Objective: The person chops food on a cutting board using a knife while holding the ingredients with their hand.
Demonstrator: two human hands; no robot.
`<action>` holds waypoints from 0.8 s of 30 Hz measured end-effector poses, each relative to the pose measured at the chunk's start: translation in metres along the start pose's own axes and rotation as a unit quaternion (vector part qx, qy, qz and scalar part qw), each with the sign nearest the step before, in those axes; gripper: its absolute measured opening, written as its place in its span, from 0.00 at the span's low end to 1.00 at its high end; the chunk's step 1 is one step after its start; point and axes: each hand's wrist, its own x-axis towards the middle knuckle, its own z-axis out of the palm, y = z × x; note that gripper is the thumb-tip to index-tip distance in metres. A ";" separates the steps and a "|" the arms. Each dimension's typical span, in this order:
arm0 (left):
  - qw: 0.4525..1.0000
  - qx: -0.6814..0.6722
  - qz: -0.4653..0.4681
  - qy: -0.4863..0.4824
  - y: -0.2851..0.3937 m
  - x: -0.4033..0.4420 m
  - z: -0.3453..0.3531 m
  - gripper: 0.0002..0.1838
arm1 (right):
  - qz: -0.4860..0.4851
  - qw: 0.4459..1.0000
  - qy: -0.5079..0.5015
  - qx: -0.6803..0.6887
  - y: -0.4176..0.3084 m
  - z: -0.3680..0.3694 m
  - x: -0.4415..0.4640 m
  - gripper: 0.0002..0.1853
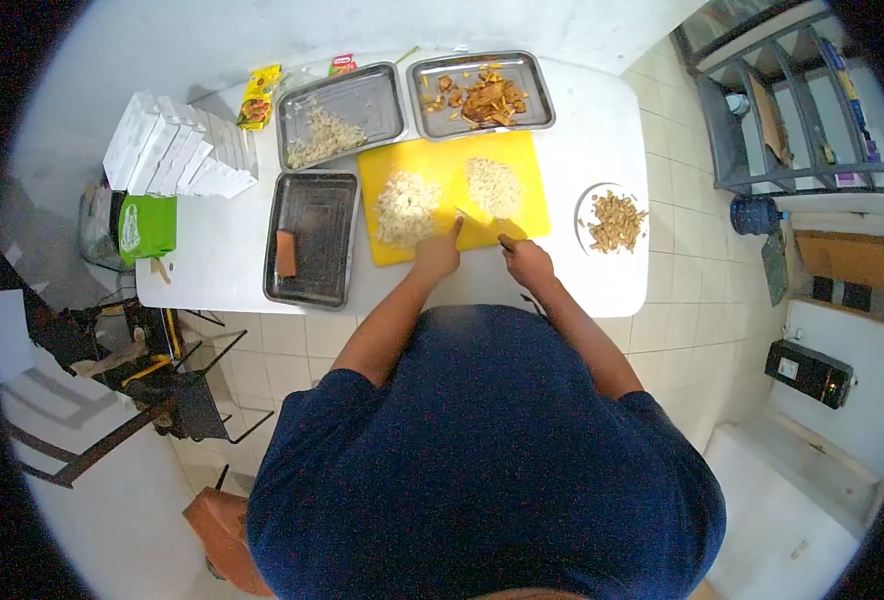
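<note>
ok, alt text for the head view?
Right hand holds a knife, left hand near its tip, at a yellow cutting board bearing two piles of chopped pale food. Three dark trays and a plate of brown pieces sit around it.

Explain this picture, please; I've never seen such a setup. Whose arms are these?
No machine here: these are a person's bare hands, seen by one camera worn on the head, looking forward and down. The right hand grips a knife; the left hand has a finger near the blade. The yellow cutting board bears two heaps of pale chopped pieces. Around it on the white table: a far right tray of browned pieces, a far left tray of pale bits, a nearer tray with a reddish block, and a plate of brownish pieces.
</note>
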 end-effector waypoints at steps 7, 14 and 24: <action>0.999 0.023 0.014 0.022 -0.002 -0.004 -0.002 0.39 | 0.012 0.998 -0.036 0.044 -0.015 -0.014 0.016 0.19; 0.999 0.022 0.018 0.035 -0.016 0.003 0.017 0.37 | 0.043 0.997 -0.053 0.034 -0.026 -0.024 0.002 0.19; 0.999 0.011 0.017 0.041 -0.007 -0.004 0.007 0.37 | 0.022 0.998 -0.064 -0.004 -0.035 -0.038 0.001 0.19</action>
